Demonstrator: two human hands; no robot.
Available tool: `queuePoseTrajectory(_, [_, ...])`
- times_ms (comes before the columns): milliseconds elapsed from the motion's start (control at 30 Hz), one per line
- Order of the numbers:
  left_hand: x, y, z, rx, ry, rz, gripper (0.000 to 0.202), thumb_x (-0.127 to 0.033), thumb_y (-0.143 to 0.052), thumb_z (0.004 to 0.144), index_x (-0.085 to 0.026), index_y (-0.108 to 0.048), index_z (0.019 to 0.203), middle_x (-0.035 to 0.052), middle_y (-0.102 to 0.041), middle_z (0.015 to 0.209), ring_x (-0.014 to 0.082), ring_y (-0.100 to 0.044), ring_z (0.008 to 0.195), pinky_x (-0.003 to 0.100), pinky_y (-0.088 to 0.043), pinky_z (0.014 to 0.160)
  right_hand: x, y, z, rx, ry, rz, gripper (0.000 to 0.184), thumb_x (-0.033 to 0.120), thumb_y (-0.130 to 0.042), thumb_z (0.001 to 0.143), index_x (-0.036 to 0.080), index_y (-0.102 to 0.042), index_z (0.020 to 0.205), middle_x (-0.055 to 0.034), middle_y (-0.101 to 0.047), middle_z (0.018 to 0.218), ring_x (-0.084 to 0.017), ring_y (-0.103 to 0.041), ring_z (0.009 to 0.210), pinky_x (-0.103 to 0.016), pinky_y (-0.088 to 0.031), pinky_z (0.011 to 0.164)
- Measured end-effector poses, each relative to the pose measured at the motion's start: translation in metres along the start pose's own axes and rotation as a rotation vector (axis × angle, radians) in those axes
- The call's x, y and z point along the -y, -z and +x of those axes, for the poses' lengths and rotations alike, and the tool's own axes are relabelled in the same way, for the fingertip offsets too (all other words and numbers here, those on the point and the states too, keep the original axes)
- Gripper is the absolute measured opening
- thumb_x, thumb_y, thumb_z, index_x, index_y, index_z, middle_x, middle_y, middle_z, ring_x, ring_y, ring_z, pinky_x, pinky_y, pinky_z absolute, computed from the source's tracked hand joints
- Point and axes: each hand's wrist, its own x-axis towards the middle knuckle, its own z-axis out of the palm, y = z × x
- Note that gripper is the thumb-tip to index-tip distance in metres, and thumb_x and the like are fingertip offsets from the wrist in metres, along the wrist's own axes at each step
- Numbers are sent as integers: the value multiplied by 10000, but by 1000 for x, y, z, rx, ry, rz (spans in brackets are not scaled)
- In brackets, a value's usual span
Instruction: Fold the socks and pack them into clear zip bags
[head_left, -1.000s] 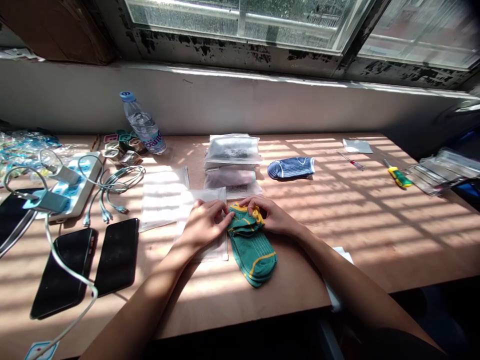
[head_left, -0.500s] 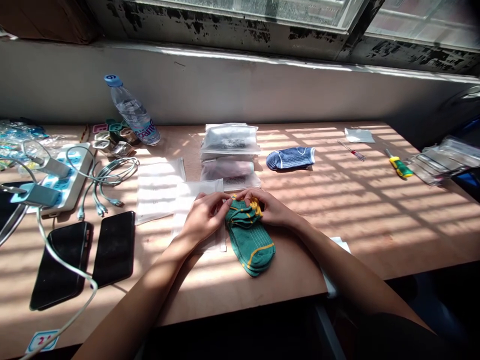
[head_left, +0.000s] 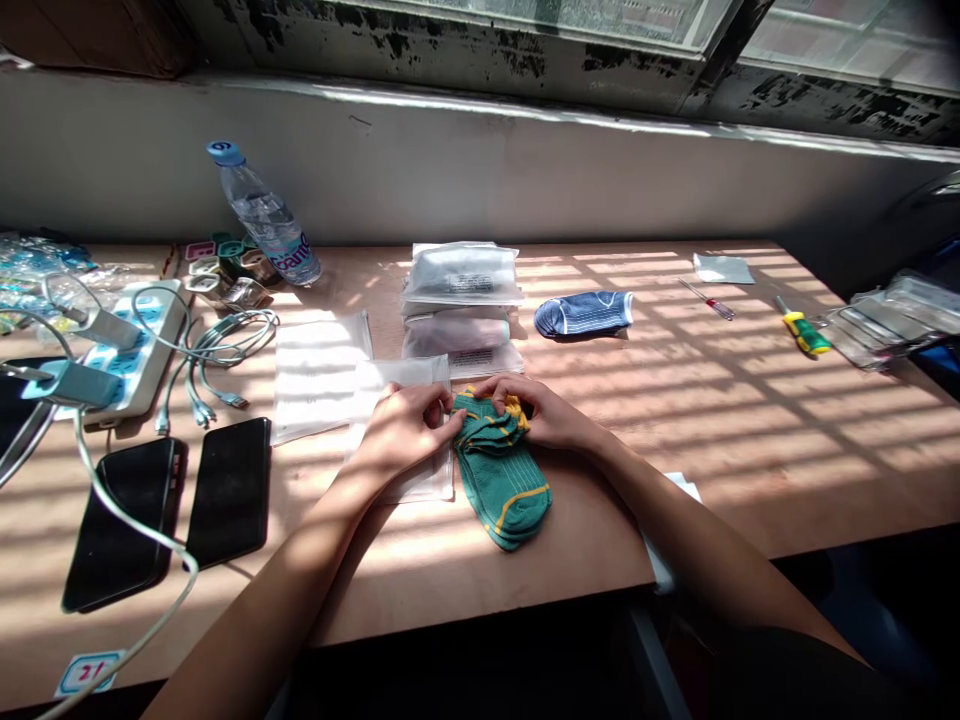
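A pair of green socks point(head_left: 504, 490) with yellow stripes lies on the table in front of me, toes toward me and the cuff end bunched and folded over. My left hand point(head_left: 409, 428) is closed at the left edge of the bunched part, thumb and fingertips on the fabric. From the other side my right hand point(head_left: 549, 412) grips the yellow cuff, its fingers curled over the top. Under my left hand is a frosted zip bag point(head_left: 401, 375), lying flat and partly covered. Beyond the right hand rests a folded pair of blue socks point(head_left: 583, 314).
Filled frosted bags point(head_left: 461, 275) are stacked at the back; another flat bag point(head_left: 319, 375) lies left. Two black phones point(head_left: 229, 490), cables point(head_left: 217, 350), a power strip point(head_left: 146, 350) and a water bottle point(head_left: 266, 220) occupy the left. Screwdrivers point(head_left: 806, 332) and clear packets point(head_left: 892, 315) sit right.
The left fingers have shifted slightly on the upper left edge of the green socks, with the index finger drawn back. The right hand keeps its grip, and the socks stay in place.
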Motion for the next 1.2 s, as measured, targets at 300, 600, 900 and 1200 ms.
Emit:
queuePoseTrajectory(300, [-25,-3,-6,-15,-62,-219,311,-515,-621,1099,-266,-804,1060,46,-828,1048,272,-713,981,448,-495,1032,-2,-6,-1,-48,-57,91,375,290,-844,887,246,-649,1204,-89,-757,1317,-282,-733,1186,-407,-604,1019])
queuePoseTrajectory(600, [-6,3,2,-13,23,-132,342,-523,-549,1103,-263,-754,1018,36,-807,956,240,-704,863,381,-530,843,-3,1,1,22,23,-21,170,154,-730,896,256,-720,1032,-59,-769,1143,-289,-724,1122,-449,-579,1034])
queuePoseTrajectory(900, [-6,-3,0,-2,-51,-76,297,-480,-579,1079,-251,-722,955,23,-786,927,214,-686,815,386,-503,874,-1,0,0,5,48,-32,154,172,-778,907,249,-703,1018,-109,-724,1382,-300,-700,1314,-477,-545,1152])
queuePoseTrajectory(1200, [-25,3,-7,6,-245,-114,237,-379,-555,1123,-234,-735,1069,25,-780,972,214,-698,888,397,-458,994,-3,-4,-2,-5,-26,-61,179,218,-791,881,239,-673,1014,-54,-756,1099,-260,-700,1015,-402,-582,948])
